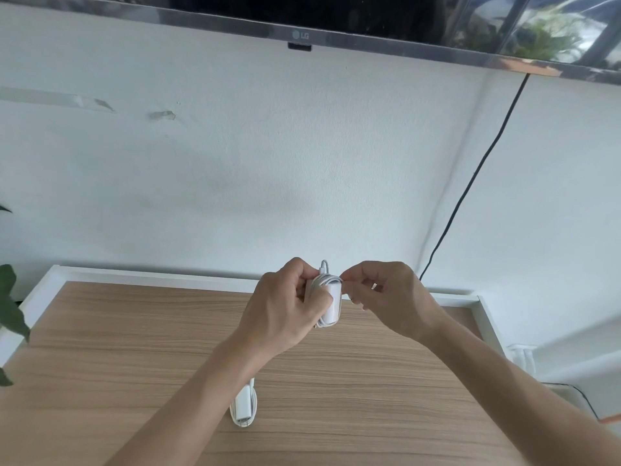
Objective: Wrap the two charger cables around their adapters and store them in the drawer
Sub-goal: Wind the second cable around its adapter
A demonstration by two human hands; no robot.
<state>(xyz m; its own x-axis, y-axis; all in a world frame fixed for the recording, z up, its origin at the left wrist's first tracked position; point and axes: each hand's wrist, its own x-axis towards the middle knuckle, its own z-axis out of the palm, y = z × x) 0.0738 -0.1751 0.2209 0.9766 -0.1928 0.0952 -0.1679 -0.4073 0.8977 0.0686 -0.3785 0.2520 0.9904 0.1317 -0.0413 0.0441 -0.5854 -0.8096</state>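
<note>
One wrapped charger already lay on the near part of the table, while the left hand gripped the second charger above the far edge and the right hand pinched its cable end, drawer storage remaining.

White wall, wood-grain tabletop

wrapped charger on table, television above

We see the left forearm covering the upper end of the wrapped charger on the tabletop, the left hand hiding much of the held adapter, and the television cropped by the top edge.
</note>
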